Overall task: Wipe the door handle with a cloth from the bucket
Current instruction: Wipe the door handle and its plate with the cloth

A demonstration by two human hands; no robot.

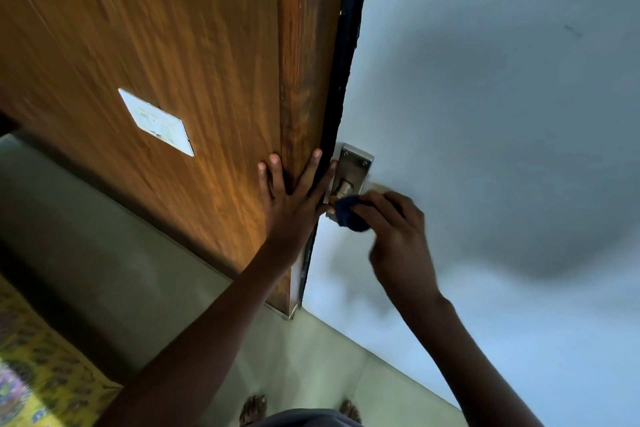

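Note:
A pale blue door (485, 114) carries a metal door handle plate (353, 163) near its left edge. My right hand (398, 239) is closed around a bunched dark blue cloth (349, 213) and presses it against the lower part of the handle, hiding the lever. My left hand (294, 198) lies flat with spread fingers on the brown wooden panel (173, 62), fingertips reaching the black door edge (343, 80) beside the plate. No bucket is in view.
A white switch plate (156, 121) is set in the wooden panel. Below is a pale green tiled floor (329, 357), with my bare feet (254, 409) near the bottom edge. A yellow patterned fabric (41, 374) fills the lower left corner.

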